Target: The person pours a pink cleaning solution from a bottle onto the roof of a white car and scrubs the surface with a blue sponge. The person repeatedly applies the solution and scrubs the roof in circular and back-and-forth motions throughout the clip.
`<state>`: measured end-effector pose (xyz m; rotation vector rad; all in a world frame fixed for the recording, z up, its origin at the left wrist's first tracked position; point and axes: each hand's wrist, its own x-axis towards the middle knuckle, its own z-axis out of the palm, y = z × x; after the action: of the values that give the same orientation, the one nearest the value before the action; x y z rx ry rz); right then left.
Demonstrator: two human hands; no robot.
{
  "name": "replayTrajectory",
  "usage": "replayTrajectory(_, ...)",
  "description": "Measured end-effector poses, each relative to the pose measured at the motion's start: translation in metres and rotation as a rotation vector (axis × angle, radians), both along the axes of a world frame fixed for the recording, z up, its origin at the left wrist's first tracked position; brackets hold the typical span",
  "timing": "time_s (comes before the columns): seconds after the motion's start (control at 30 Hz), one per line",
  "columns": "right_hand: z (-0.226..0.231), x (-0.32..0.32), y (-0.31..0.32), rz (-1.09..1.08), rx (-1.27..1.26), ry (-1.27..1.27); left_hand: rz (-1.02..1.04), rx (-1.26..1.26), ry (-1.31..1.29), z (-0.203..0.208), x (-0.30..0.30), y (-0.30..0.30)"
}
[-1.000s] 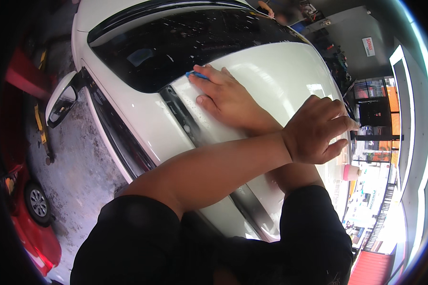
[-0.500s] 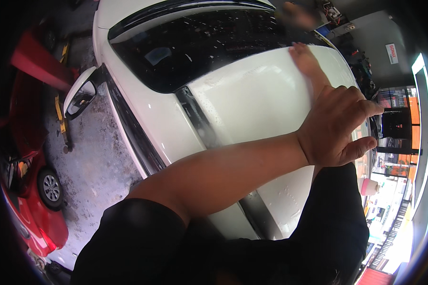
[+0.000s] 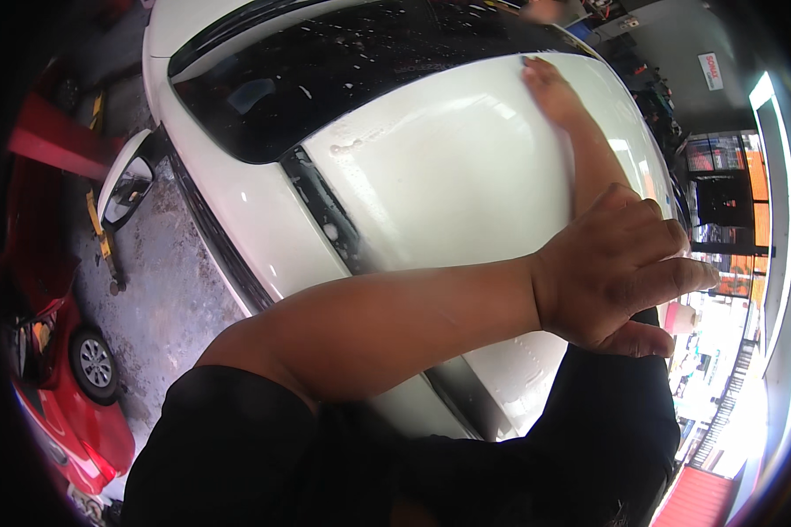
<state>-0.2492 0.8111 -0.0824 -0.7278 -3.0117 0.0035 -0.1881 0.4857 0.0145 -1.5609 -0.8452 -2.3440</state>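
Observation:
I lean over the wet, glossy white roof [image 3: 422, 176] of a car, its dark windshield [image 3: 325, 97] beyond it. My left hand [image 3: 611, 277] hovers over the right part of the roof, in front of my right forearm. Its thumb and forefinger stand apart, the other fingers are bent, and nothing shows in it. Stretched far forward, my right hand [image 3: 551, 90] lies with extended fingers on the roof beside the windshield's edge. A small dark spot at its fingertips is too small to name. Black trim strips [image 3: 325, 206] run along the roof's left side, with wet patches and white residue near them.
A side mirror [image 3: 127, 184] juts out on the left. Past it are a red post [image 3: 57, 136], a yellow lift arm [image 3: 101, 237] and a red car [image 3: 79, 413]. A pink-and-white container [image 3: 681, 318] shows beyond my left hand. A blurred shape [image 3: 545, 10] sits at the top edge.
My right hand has slid forward and slightly left along the roof. The left hand has dropped lower in view, its fingers still apart. The blurred shape at the top has moved toward the edge.

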Motion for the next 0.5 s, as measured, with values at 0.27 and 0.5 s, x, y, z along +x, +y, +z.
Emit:
replayTrajectory(0.27, 0.002, -0.007, -0.139, 0.199, 0.005, 0.04, 0.089, -0.058, 0.04, -0.005, -0.018, -0.002)
replayTrajectory(0.5, 0.028, 0.045, -0.267, 0.497, -0.047, -0.044, -0.045, 0.014, 0.058, 0.0, -0.003, -0.009)
